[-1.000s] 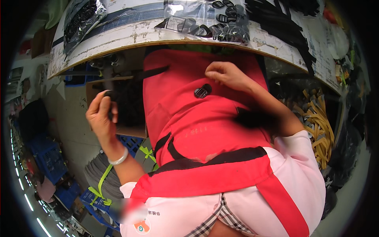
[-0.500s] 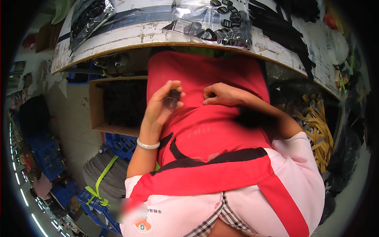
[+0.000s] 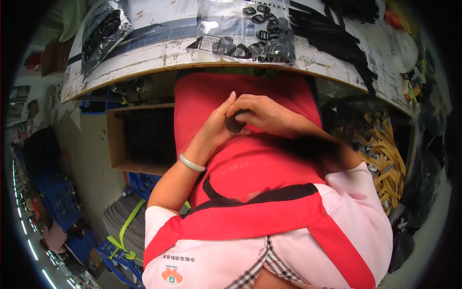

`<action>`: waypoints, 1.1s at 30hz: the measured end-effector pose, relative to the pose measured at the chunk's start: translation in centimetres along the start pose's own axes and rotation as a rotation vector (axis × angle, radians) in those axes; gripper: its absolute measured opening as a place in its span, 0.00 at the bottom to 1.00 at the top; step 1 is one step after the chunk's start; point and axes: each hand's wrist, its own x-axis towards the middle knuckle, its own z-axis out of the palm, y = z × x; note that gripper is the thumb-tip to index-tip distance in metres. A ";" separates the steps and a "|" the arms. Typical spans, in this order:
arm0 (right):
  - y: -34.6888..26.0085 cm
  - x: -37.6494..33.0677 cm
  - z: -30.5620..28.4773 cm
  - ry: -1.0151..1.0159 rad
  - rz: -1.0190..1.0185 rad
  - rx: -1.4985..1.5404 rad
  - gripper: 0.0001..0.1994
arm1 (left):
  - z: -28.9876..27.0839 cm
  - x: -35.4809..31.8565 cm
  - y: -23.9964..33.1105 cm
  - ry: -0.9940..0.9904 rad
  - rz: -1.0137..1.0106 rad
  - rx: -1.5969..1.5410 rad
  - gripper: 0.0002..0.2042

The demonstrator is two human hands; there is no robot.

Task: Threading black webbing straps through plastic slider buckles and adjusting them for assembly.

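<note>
Over a red apron [image 3: 250, 164], the left hand [image 3: 214, 127] and right hand [image 3: 264, 113] meet, each grip closed on one small black buckle [image 3: 235, 123] pinched between their fingertips; beyond them, the surface [image 3: 159, 55] carries a clear bag of black buckles [image 3: 255, 29].

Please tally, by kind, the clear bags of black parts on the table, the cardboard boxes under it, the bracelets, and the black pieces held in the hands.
Clear bags of black parts: 2
Cardboard box: 1
Bracelet: 1
Black piece held between left hand and right hand: 1
Total: 5
</note>
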 end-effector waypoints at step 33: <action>4.2 -4.8 -14.8 1.052 -0.051 -0.705 0.08 | 0.2 -0.1 0.2 0.150 0.073 0.336 0.06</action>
